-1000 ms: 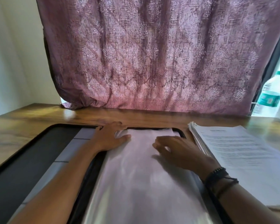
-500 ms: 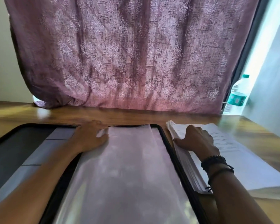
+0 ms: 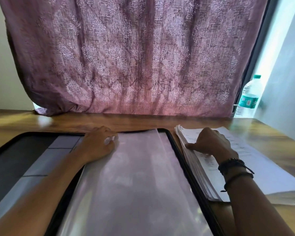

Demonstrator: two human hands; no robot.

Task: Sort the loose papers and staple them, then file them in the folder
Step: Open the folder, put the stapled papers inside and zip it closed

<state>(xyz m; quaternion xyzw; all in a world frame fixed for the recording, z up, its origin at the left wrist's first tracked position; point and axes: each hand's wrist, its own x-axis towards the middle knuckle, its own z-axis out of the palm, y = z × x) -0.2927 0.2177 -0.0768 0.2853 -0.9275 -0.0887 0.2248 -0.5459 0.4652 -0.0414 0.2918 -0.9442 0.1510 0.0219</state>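
a: what lay nearest on the folder [image 3: 178, 151]?

b: a clear sleeve [image 3: 134, 184] covered the folder's right half. the left half was dark with pale pockets.

a: and the left hand [image 3: 97, 145]?

b: it rested on the sleeve's far left corner, by the folder's spine. the fingers were bent with their tips down on the plastic. i couldn't tell whether they pinched it.

a: the right hand [image 3: 209, 143]?

b: just right of the folder, on the paper stack [image 3: 271, 176]. its thumb pressed into the stack's folder-side edge, and the curled fingers sat on the top sheet, gripping the upper pages. dark wristbands [image 3: 233, 167] circled that wrist.

a: where were the papers, then?

b: unfiled, lying on the table [image 3: 126, 121] beside the folder's right rim.

a: beyond the folder?

b: bare wood, then a mauve patterned curtain [image 3: 126, 57] hanging to the table. a water bottle [image 3: 249, 96] stood far right of the folder.
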